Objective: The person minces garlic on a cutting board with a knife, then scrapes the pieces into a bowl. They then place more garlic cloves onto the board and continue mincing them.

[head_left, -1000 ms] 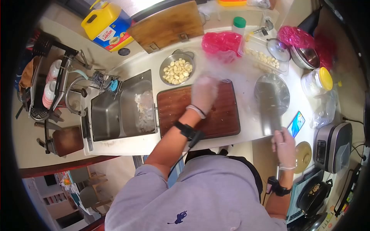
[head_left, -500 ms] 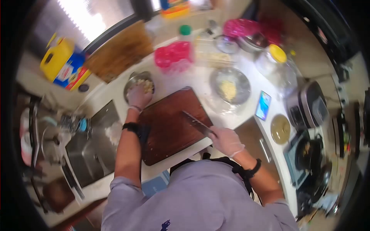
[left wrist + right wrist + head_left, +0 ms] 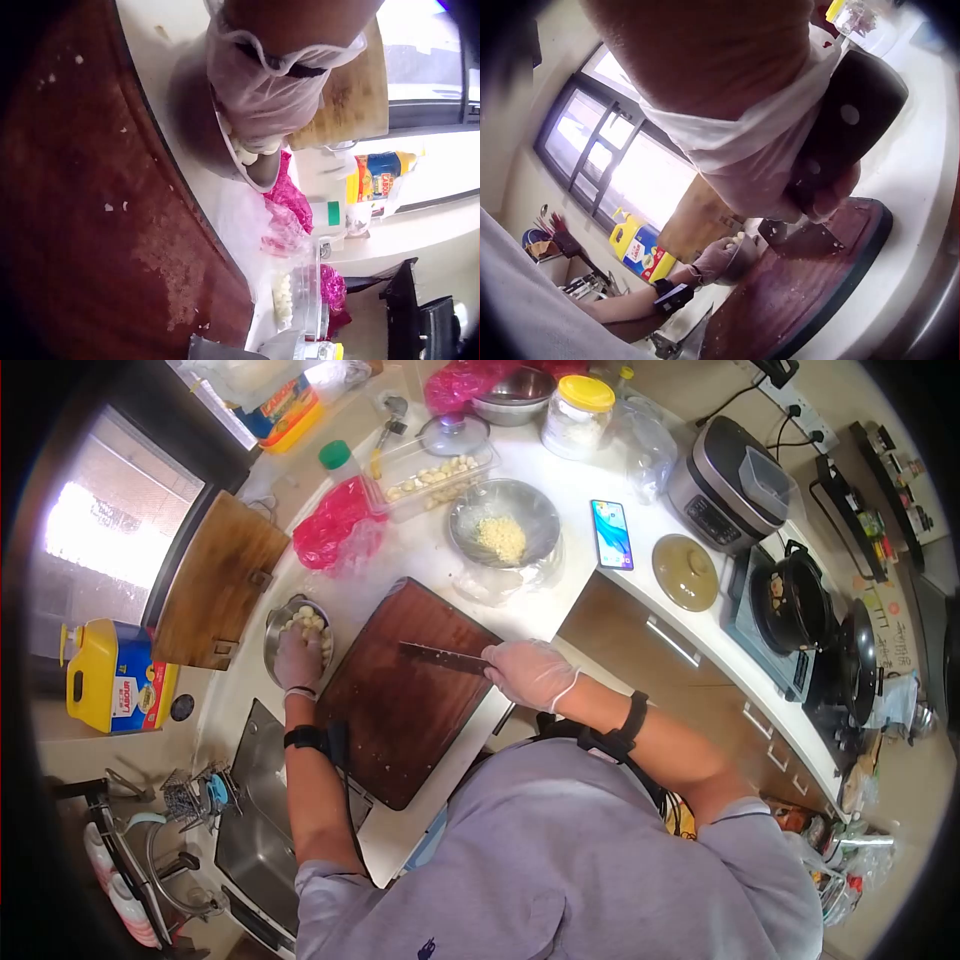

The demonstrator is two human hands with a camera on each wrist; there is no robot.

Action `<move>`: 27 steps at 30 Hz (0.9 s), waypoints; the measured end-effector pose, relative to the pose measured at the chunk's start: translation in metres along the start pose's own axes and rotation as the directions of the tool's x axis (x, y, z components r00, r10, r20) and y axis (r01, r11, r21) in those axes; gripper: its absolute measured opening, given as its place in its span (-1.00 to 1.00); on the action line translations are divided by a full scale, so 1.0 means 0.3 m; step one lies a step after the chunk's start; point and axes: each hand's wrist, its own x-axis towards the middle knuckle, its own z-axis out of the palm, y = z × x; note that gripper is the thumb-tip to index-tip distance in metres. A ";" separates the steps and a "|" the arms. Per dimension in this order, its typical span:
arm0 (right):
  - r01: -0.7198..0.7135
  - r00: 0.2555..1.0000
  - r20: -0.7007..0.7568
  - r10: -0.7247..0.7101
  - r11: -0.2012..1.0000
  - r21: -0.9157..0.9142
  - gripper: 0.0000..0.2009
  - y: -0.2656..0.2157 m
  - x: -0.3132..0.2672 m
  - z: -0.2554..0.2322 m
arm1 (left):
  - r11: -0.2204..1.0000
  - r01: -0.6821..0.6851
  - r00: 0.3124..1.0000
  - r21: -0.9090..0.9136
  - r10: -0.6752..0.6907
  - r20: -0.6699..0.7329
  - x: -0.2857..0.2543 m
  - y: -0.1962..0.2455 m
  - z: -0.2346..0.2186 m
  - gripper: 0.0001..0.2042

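My gloved left hand (image 3: 298, 662) reaches down into a small metal bowl (image 3: 271, 642) of peeled garlic cloves (image 3: 306, 619); its fingertips are hidden among them. Beside the bowl lies a dark brown cutting board (image 3: 395, 710) with small garlic bits scattered on it. My gloved right hand (image 3: 532, 674) grips a cleaver by its dark riveted handle (image 3: 851, 109). The cleaver's blade (image 3: 440, 657) extends leftward over the board's right part, with bits stuck to it. Behind the board, a larger metal bowl (image 3: 464, 518) holds chopped garlic (image 3: 502, 538).
Behind the bowls are a clear container (image 3: 480, 468) with more cloves and a pink plastic bag (image 3: 325, 532). A phone (image 3: 611, 534), glass lid (image 3: 685, 572) and rice cooker (image 3: 728, 485) stand to the right. The sink (image 3: 262, 830) is at left.
My right hand has brought the cleaver from beside the larger bowl to over the board. My left hand has moved from above the board into the bowl of cloves. The head view has turned right.
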 end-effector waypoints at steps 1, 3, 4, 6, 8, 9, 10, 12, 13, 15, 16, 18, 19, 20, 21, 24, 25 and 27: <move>-0.016 1.000 0.019 0.016 1.000 0.000 -0.83 -0.002 -0.002 0.001 | 1.000 -0.004 1.000 0.001 0.004 0.004 0.003 -0.013 0.010 -0.62; 0.008 1.000 0.003 -0.008 1.000 -0.007 -0.83 0.006 0.001 0.014 | 0.999 -0.031 0.998 -0.031 0.029 -0.057 0.012 -0.038 0.032 -0.67; 0.034 0.999 -0.012 -0.034 0.999 -0.015 -0.83 0.008 0.002 0.018 | 0.999 -0.031 0.998 -0.032 0.029 -0.055 0.019 -0.051 0.043 -0.67; 0.015 1.000 0.011 -0.014 1.000 -0.022 -0.83 0.003 0.001 0.005 | 0.994 -0.062 0.992 -0.093 0.051 -0.116 0.029 -0.073 0.057 -0.69; -0.002 0.999 0.036 0.003 1.000 -0.025 -0.83 -0.011 0.002 -0.016 | 0.986 -0.087 0.982 -0.142 0.061 -0.178 0.024 -0.096 0.063 -0.69; -0.026 0.998 0.061 0.028 0.999 -0.027 -0.82 -0.017 0.004 -0.026 | 0.974 -0.119 0.967 -0.190 0.071 -0.244 0.019 -0.093 0.054 -0.69; -0.049 0.995 0.085 0.052 0.998 -0.030 -0.82 -0.019 0.007 -0.030 | 0.975 -0.116 0.968 -0.189 0.068 -0.241 0.014 -0.091 0.043 -0.69; -0.020 0.998 0.058 0.022 0.999 -0.037 -0.82 0.011 0.013 -0.005 | 0.968 -0.140 0.938 -0.207 0.063 -0.342 0.003 -0.083 0.011 -0.70; 0.012 0.999 0.031 -0.010 0.999 -0.044 -0.81 0.019 0.019 0.001 | 0.972 -0.125 0.938 -0.200 0.050 -0.343 -0.006 -0.062 -0.006 -0.70; 0.029 0.999 0.032 -0.028 0.999 -0.031 -0.79 0.037 0.025 -0.007 | 0.971 -0.073 0.917 -0.230 -0.025 -0.399 -0.054 -0.037 -0.038 -0.69; 0.052 0.998 0.017 -0.052 0.999 -0.009 -0.78 0.045 0.029 -0.008 | 0.962 -0.175 0.881 -0.208 0.058 -0.470 -0.100 -0.013 -0.059 -0.72; 0.062 0.998 0.008 -0.062 0.998 0.034 -0.77 0.045 0.043 -0.023 | 0.953 -0.179 0.912 -0.246 0.067 -0.404 -0.227 0.095 -0.119 -0.77; 0.034 0.999 0.014 -0.035 0.998 0.045 -0.77 0.033 0.053 -0.034 | 0.944 -0.077 0.965 -0.320 -0.009 -0.260 -0.282 0.162 -0.139 -0.79; 0.062 0.997 0.033 -0.063 0.997 0.046 -0.77 0.018 0.062 -0.033 | 0.918 -0.086 0.971 -0.388 -0.011 -0.240 -0.335 0.197 -0.108 -0.82; 0.016 0.999 0.028 -0.018 0.999 0.048 -0.77 0.006 0.065 -0.032 | 0.883 -0.099 0.975 -0.459 -0.006 -0.222 -0.387 0.222 -0.066 -0.85; -0.004 1.000 0.028 0.003 0.999 0.050 -0.77 -0.024 0.076 -0.014 | 0.933 0.006 0.989 -0.360 -0.060 -0.137 -0.495 0.286 0.005 -0.85; 0.011 1.000 0.021 -0.013 0.998 0.057 -0.77 -0.033 0.078 -0.007 | 0.942 0.015 0.994 -0.336 -0.050 -0.098 -0.514 0.296 0.024 -0.84; 0.049 0.998 0.044 -0.050 0.998 0.026 -0.76 -0.045 0.091 0.012 | 0.949 0.040 0.996 -0.314 -0.062 -0.058 -0.544 0.317 0.048 -0.83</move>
